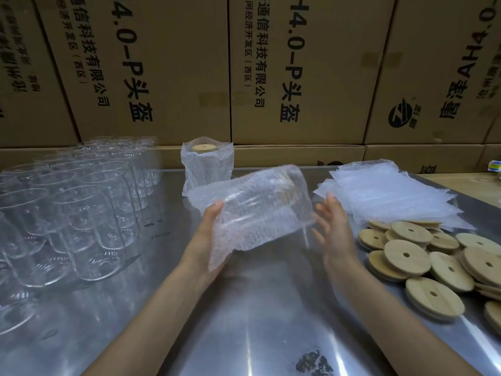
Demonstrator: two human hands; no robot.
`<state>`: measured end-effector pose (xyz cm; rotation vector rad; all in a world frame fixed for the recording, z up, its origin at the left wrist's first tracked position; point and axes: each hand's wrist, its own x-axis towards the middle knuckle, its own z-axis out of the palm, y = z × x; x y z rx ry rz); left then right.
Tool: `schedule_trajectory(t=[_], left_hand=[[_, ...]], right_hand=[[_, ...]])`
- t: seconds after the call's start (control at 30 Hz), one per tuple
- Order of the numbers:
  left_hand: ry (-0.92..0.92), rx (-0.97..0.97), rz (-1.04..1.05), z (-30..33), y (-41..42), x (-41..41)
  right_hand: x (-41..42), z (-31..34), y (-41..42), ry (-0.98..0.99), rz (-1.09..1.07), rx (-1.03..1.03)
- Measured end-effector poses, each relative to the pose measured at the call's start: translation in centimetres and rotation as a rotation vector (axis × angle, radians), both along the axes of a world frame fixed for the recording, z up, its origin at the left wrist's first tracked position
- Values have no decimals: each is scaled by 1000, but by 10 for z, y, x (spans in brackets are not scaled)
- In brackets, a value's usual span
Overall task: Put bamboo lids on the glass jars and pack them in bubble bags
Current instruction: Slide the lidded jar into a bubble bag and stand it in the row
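A glass jar wrapped in a bubble bag (254, 207) lies tilted on its side above the steel table, blurred by motion. My left hand (208, 226) grips its lower left end from underneath. My right hand (333, 226) has straight fingers at the bag's right end. Behind it a packed jar with a bamboo lid (207, 164) stands upright in its bubble bag. Several bare glass jars (67, 213) crowd the left side. Loose bamboo lids (423, 256) are piled at the right, with a stack of flat bubble bags (387, 191) behind them.
Large printed cardboard boxes (298, 77) form a wall along the back of the steel table (257, 321). A dark stain (314, 362) marks the table near the front edge.
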<state>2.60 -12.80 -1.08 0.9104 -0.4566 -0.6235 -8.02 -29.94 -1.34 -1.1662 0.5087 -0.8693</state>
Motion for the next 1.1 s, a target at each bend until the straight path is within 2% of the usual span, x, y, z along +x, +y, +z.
schedule_trajectory(t=[0.07,0.13,0.23,0.3,0.4,0.5,0.57,0.77,0.9,1.1], left_hand=[[64,-81,18,0,-4,-7],[112,-101,47,-1,-9,-14],[110,-85,136,-9,-16,-23],[51,-26,227,-16,-20,-29],[-68,51,292,-24,-24,-37],[-156,19,194,-30,-29,-39],[-211,12,109,-31,-30,-42],[-326,161,-109,-30,-24,-39],[-453,260,-149,-23,-17,-31],[-540,282,-100,-11,-13,-27]], right_hand=[[-1,-2,2,10,125,80],[2,-4,16,68,391,134],[7,-7,52,116,751,73],[11,-8,68,40,810,89],[12,-1,69,-94,756,242],[7,9,49,-171,699,412],[3,14,33,-187,626,406],[-7,21,12,-201,394,219],[-13,28,5,-240,363,39],[-14,28,18,-203,273,-371]])
